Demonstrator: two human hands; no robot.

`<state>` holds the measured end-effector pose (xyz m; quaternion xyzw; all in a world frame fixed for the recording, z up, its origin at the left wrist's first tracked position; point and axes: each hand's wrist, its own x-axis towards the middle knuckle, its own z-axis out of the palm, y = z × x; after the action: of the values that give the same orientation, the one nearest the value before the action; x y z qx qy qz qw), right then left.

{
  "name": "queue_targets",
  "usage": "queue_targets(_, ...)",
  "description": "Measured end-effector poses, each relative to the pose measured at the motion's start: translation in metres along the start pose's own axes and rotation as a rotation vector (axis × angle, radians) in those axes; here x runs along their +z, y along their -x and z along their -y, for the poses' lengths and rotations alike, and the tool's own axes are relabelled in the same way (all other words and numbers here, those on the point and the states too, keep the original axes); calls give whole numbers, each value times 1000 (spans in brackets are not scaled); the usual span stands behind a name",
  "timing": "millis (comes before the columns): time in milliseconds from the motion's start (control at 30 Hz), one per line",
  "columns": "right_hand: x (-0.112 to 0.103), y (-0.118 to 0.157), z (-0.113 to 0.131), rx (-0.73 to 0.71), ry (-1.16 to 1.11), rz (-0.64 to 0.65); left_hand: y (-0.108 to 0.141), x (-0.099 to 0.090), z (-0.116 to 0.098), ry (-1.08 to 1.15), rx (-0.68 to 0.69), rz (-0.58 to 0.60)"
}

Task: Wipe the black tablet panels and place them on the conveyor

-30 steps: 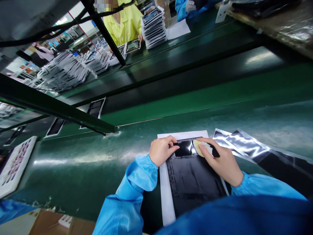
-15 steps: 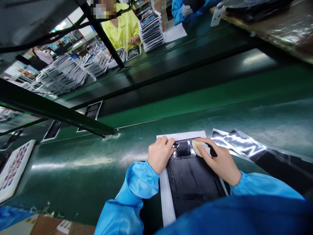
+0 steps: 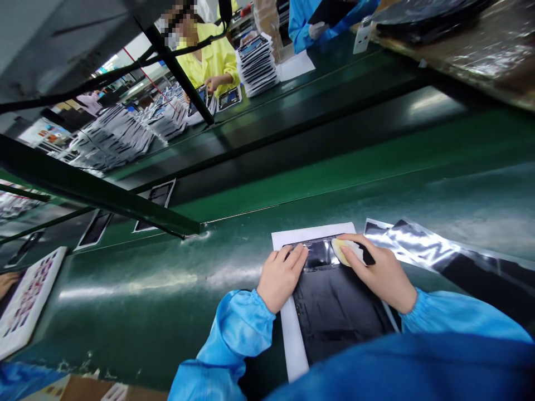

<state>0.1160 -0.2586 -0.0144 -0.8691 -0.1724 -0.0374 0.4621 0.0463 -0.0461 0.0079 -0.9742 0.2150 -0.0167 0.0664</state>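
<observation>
A black flat panel lies on a white sheet on the green bench in front of me. My left hand rests on the panel's upper left corner, its fingers laid on the edge and holding nothing. Pinched in my right hand is a yellow and white pad, pressed on the panel's top strip near the right corner. A shiny dark patch shows between the two hands.
Shiny black film sheets lie to the right. A green metal post slants in from the left. A white tray stands at far left by another person's hand. Across the conveyor are stacked panels and two people.
My left fingers have flattened and straightened on the panel's corner. The view has shifted slightly. Another person's hand has appeared by the tray at the far left.
</observation>
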Motion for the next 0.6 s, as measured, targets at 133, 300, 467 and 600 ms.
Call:
queue_targets(133, 2, -1, 0, -8, 15, -4, 0, 2, 0, 35, 28, -25)
queue_targets(300, 0, 0, -2, -20, 57, -13, 3, 0, -1, 26, -25, -51)
queue_targets(467, 3, 0, 2, -41, 134, -9, 17, -5, 1, 18, 51, -30)
queue_targets(600, 28, -1, 17, -87, 169, 44, 19, -6, 2, 12, 56, -21)
